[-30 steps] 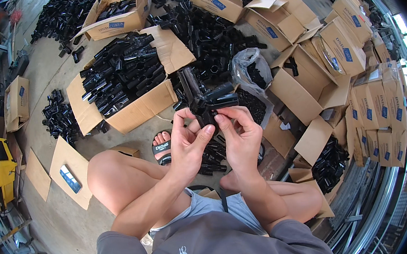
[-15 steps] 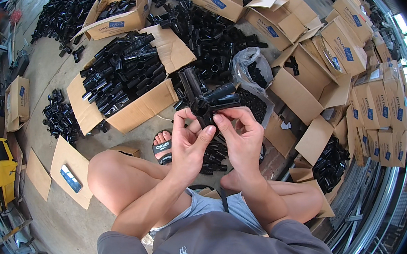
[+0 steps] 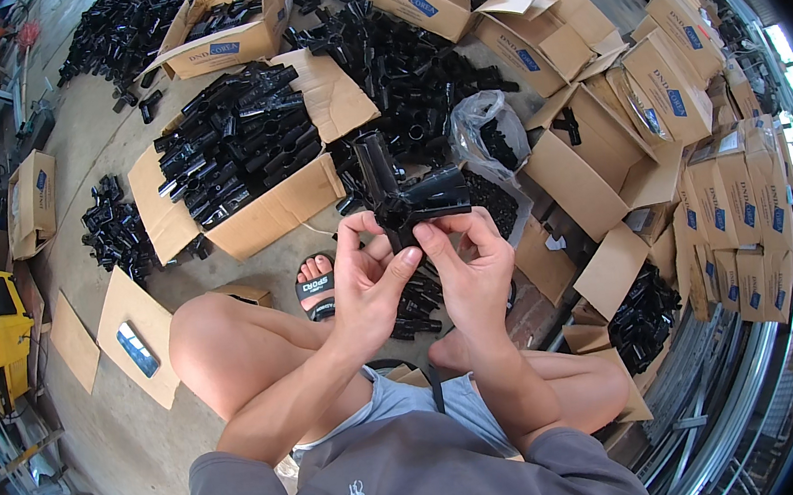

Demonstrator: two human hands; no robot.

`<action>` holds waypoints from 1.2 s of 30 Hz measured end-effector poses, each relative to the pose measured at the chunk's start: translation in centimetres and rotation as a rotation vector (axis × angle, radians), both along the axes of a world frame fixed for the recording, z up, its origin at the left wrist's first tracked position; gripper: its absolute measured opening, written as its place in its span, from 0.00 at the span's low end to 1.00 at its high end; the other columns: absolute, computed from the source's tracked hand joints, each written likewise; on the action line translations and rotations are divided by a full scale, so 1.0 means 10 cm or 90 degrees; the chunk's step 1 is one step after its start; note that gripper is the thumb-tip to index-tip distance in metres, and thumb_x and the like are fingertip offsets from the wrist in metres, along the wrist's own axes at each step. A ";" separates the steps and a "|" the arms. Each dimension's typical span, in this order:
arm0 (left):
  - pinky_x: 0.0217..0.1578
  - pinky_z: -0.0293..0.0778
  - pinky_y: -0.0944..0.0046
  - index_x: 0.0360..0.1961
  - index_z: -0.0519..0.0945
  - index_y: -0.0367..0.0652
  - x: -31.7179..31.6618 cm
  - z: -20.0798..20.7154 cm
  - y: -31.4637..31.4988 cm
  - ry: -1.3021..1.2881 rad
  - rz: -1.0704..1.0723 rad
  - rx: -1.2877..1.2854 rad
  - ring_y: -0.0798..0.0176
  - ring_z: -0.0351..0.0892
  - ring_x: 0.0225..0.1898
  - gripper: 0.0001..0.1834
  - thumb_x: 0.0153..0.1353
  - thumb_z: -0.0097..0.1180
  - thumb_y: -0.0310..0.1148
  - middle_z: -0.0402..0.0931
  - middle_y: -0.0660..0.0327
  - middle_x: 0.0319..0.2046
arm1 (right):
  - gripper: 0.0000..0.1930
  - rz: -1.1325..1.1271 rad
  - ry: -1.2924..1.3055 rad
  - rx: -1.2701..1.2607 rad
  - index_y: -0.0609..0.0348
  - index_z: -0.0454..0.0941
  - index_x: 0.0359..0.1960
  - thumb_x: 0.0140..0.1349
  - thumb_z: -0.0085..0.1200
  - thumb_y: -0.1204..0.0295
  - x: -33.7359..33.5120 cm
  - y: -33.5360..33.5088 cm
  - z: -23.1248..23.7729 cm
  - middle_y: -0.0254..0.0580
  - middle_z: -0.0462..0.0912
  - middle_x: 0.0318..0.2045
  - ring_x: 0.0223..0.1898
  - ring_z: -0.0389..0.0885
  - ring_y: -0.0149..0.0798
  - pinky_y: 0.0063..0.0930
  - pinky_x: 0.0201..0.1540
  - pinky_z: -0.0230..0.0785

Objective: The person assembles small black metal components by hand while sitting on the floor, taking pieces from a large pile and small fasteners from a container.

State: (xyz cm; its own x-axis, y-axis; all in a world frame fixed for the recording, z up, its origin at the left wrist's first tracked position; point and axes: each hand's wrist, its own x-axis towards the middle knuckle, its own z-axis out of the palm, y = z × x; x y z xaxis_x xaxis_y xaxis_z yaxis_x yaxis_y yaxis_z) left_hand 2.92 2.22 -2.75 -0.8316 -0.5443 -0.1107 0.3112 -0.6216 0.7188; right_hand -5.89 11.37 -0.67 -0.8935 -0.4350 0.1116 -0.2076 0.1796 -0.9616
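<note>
Between both hands, in front of my knees, I hold a glossy black pipe joint (image 3: pixel 436 193). One of its arms points up and away, another to the right. My left hand (image 3: pixel 367 280) is closed on its near left side, thumb and fingertips pinching it. On the near right side my right hand (image 3: pixel 465 264) pinches it as well, the thumb on the lower stub. Parts of the joint are covered by my fingers. Beyond it lies a large heap of similar black joint pieces (image 3: pixel 412 79).
An open carton (image 3: pixel 275 208) piled with black pieces stands at front left. A clear plastic bag (image 3: pixel 473 126) of small black parts sits at the right, near an empty-looking open carton (image 3: pixel 589 177). Stacked cartons (image 3: pixel 740 218) and metal tubes (image 3: pixel 737 404) line the right side.
The joint's right arm showed two separate parts with a gap; now it appears as one wide, closed piece. My hands have barely moved.
</note>
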 end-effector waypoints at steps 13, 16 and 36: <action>0.54 0.74 0.68 0.55 0.58 0.46 0.00 -0.03 0.00 -0.006 0.005 -0.003 0.68 0.78 0.53 0.21 0.71 0.54 0.18 0.79 0.52 0.53 | 0.08 -0.013 -0.001 0.003 0.59 0.89 0.44 0.64 0.67 0.74 0.04 -0.04 -0.03 0.35 0.86 0.40 0.41 0.79 0.28 0.23 0.38 0.64; 0.54 0.74 0.68 0.56 0.58 0.45 -0.01 -0.07 -0.01 -0.024 -0.003 -0.017 0.68 0.78 0.53 0.21 0.71 0.55 0.18 0.79 0.52 0.53 | 0.07 -0.016 -0.088 -0.087 0.61 0.89 0.42 0.63 0.67 0.76 0.05 0.00 -0.07 0.38 0.86 0.41 0.43 0.81 0.30 0.24 0.42 0.68; 0.50 0.75 0.70 0.56 0.58 0.44 -0.04 -0.08 0.04 -0.040 0.017 -0.020 0.69 0.78 0.50 0.22 0.71 0.54 0.17 0.79 0.53 0.51 | 0.08 -0.043 -0.159 -0.126 0.64 0.90 0.42 0.61 0.67 0.79 0.05 -0.03 -0.10 0.40 0.86 0.43 0.49 0.81 0.33 0.26 0.54 0.70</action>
